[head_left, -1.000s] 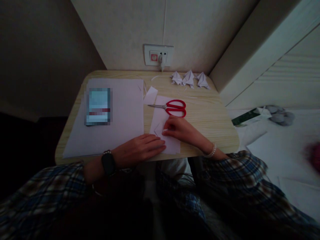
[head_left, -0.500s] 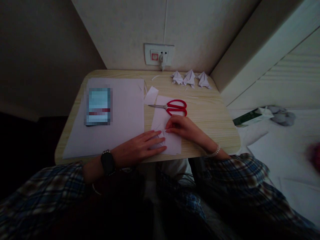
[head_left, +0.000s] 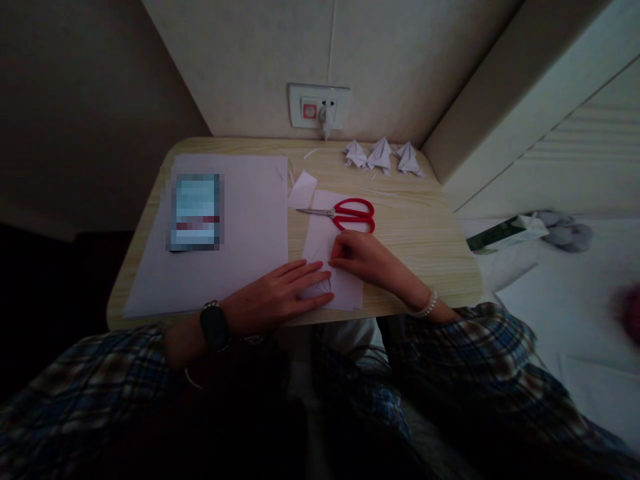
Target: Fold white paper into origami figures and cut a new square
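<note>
My left hand [head_left: 285,292] lies flat near the table's front edge, its fingers spread and pressing on a small folded piece of white paper [head_left: 324,287]. Much of that paper is hidden under the fingers. Just right of them, my right hand [head_left: 357,255] is closed in a pinch, fingertips close to the folded paper's upper edge. What sits between those fingertips is too small to make out. Beneath both hands is a white sheet [head_left: 345,293]. Scissors with red handles [head_left: 353,215] rest across its upper part, blades pointing left.
A large white paper stack [head_left: 250,227] with a phone [head_left: 196,212] on it covers the table's left side. Three folded paper figures [head_left: 381,157] stand at the back right. A small paper piece [head_left: 303,189] and thin strips lie near a wall socket [head_left: 319,107].
My right fingertips have shifted very slightly left, and the folded paper's flap under my left fingers looks flatter. My left hand has stayed in place.
</note>
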`<action>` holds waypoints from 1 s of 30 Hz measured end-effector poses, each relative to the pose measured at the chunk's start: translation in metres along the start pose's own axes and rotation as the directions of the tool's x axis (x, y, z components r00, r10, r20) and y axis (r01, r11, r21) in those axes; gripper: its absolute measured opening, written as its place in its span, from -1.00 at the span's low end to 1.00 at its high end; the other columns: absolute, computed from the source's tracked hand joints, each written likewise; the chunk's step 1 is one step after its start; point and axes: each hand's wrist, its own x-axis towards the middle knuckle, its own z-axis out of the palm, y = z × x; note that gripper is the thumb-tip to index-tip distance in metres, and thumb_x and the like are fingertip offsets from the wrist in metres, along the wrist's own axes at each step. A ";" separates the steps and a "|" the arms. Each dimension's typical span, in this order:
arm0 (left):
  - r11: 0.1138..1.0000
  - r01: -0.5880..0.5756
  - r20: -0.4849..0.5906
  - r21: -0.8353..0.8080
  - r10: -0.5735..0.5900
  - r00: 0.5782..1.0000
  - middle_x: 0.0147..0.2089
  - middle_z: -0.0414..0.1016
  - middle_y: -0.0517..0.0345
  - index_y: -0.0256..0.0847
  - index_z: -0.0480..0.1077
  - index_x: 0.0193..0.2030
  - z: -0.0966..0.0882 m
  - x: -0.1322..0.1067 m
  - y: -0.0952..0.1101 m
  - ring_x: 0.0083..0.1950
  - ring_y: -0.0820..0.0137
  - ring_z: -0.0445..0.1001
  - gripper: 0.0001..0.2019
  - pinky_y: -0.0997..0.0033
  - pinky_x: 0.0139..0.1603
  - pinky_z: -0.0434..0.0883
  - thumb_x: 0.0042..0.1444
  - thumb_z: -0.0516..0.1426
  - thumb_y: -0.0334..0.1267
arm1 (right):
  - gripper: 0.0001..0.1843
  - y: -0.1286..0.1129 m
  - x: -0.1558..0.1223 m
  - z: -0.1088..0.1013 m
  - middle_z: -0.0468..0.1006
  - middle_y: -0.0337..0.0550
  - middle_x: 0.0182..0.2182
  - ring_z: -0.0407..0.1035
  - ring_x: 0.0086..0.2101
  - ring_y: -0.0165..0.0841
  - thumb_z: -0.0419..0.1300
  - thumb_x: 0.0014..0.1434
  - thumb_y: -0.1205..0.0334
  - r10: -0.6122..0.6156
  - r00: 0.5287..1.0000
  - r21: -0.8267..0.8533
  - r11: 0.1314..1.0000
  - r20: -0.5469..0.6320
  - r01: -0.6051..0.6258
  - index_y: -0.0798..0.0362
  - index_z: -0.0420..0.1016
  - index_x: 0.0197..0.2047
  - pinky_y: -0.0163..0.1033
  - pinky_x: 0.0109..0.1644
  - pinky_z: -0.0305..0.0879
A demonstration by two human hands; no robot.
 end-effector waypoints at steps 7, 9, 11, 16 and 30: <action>0.999 -0.013 0.013 0.036 0.012 1.000 0.25 0.40 -0.18 -0.20 0.34 0.21 -0.002 0.001 0.000 0.27 0.05 0.36 -0.60 -0.01 0.22 0.36 0.26 0.02 -0.47 | -0.84 -0.001 0.001 0.001 0.36 -0.28 -0.52 0.21 -0.48 -0.46 0.25 0.05 0.48 0.033 0.999 -0.013 0.999 -0.002 -0.033 0.12 0.37 -0.49 -0.32 -0.40 0.05; 0.999 -0.009 0.009 0.030 0.009 1.000 0.25 0.41 -0.14 -0.22 0.31 0.23 -0.001 0.002 -0.001 0.28 0.08 0.36 -0.60 0.00 0.22 0.34 0.27 0.00 -0.48 | -0.84 -0.001 0.001 0.001 0.37 -0.29 -0.52 0.21 -0.49 -0.46 0.25 0.04 0.48 0.039 0.999 -0.013 0.999 -0.004 -0.039 0.12 0.37 -0.49 -0.32 -0.39 0.06; 1.000 0.018 -0.002 0.011 -0.018 1.000 0.24 0.43 -0.09 -0.28 0.26 0.26 0.001 0.003 -0.001 0.28 0.13 0.35 -0.59 0.03 0.25 0.32 0.29 -0.02 -0.47 | -0.84 -0.001 0.001 0.002 0.37 -0.29 -0.53 0.21 -0.48 -0.46 0.25 0.03 0.50 0.041 0.999 -0.012 0.999 -0.006 -0.041 0.12 0.38 -0.49 -0.31 -0.39 0.06; 0.998 0.065 0.006 -0.024 -0.065 0.998 0.22 0.45 -0.08 -0.37 0.25 0.25 0.003 0.004 -0.001 0.25 0.15 0.38 -0.60 0.02 0.26 0.28 0.30 -0.04 -0.46 | -0.86 0.001 0.001 0.002 0.37 -0.29 -0.54 0.21 -0.48 -0.46 0.25 0.03 0.49 0.029 1.000 -0.007 1.000 -0.010 -0.029 0.13 0.40 -0.48 -0.33 -0.39 0.07; 0.999 0.026 0.062 -0.020 -0.024 0.998 0.28 0.37 -0.13 -0.37 0.25 0.26 -0.002 0.003 0.001 0.35 0.17 0.26 -0.59 0.13 0.33 0.28 0.30 -0.05 -0.49 | -0.85 0.001 -0.001 0.004 0.38 -0.28 -0.53 0.21 -0.49 -0.46 0.24 0.04 0.47 0.001 0.999 -0.012 1.000 -0.042 -0.001 0.12 0.38 -0.49 -0.33 -0.41 0.06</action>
